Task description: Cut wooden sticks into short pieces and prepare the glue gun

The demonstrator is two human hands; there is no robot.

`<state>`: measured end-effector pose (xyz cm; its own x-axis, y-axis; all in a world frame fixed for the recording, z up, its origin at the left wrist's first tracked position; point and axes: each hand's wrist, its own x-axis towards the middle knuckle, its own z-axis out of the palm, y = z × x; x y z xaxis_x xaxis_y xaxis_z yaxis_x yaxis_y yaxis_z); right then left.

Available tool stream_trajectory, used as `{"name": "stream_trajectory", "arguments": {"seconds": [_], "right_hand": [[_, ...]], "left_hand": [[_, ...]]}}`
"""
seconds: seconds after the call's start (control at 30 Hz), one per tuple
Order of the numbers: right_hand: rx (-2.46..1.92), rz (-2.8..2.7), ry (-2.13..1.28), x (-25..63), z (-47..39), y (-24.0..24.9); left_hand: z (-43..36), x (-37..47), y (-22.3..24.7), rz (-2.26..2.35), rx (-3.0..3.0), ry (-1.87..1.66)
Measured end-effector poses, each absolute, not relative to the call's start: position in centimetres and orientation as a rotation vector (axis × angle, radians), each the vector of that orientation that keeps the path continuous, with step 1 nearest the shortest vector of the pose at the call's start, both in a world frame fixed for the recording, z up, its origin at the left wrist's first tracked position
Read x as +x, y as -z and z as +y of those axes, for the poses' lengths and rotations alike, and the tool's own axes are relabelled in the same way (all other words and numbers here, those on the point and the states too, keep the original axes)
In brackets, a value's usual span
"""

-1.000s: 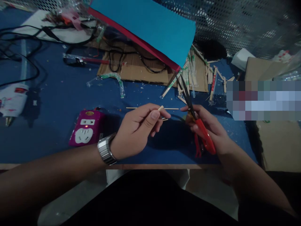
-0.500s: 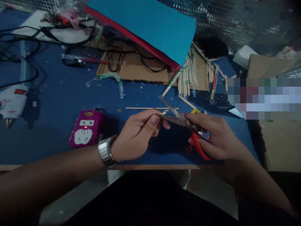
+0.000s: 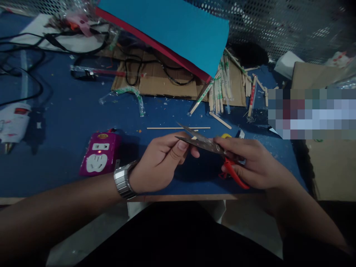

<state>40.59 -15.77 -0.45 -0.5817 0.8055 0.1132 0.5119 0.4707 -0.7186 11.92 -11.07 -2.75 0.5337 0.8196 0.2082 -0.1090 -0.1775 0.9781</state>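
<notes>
My left hand (image 3: 160,161) is closed in a pinch on a small wooden piece (image 3: 194,138), whose pale tip shows between thumb and fingers. Wrapped round the red-handled scissors (image 3: 233,173) is my right hand (image 3: 254,163). The blades are partly apart and reach left over the left thumb and fingertips, around the wooden tip. Just beyond my left hand a thin wooden stick (image 3: 167,128) lies on the blue table (image 3: 69,111). Behind the scissors, a yellow round object (image 3: 226,136) is partly hidden by my right hand.
A purple power socket (image 3: 98,154) and a white glue gun (image 3: 13,122) are at the left. Further back lie cardboard (image 3: 167,83), a blue sheet (image 3: 172,33), black cables (image 3: 41,74) and several wrapped sticks (image 3: 218,94). A cardboard box (image 3: 330,170) stands at the right.
The scissor blades have moved left and come closer together over the wooden tip. Both hands keep their holds. The view has shifted slightly.
</notes>
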Motion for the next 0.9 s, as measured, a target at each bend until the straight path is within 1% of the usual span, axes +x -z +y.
{"name": "stream_trajectory", "arguments": {"seconds": [0.37, 0.6, 0.8, 0.9], "right_hand": [[-1.073, -2.256, -0.966, 40.40, -15.61, -0.13], [-1.030, -2.304, -0.916, 40.92, -15.55, -0.13], [-1.080, -2.277, -0.905, 40.73, -15.59, -0.19], [-1.053, -2.258, -0.946, 40.60, -15.48, -0.16]], "left_hand": [[-11.06, 12.00, 2.66, 0.659, 1.630, -0.950], [-11.02, 11.68, 2.91, 0.716, 1.742, -0.921], [-11.00, 11.84, 3.15, 0.769, 1.763, -1.027], [-10.98, 11.80, 3.15, 0.809, 1.822, -0.995]]}}
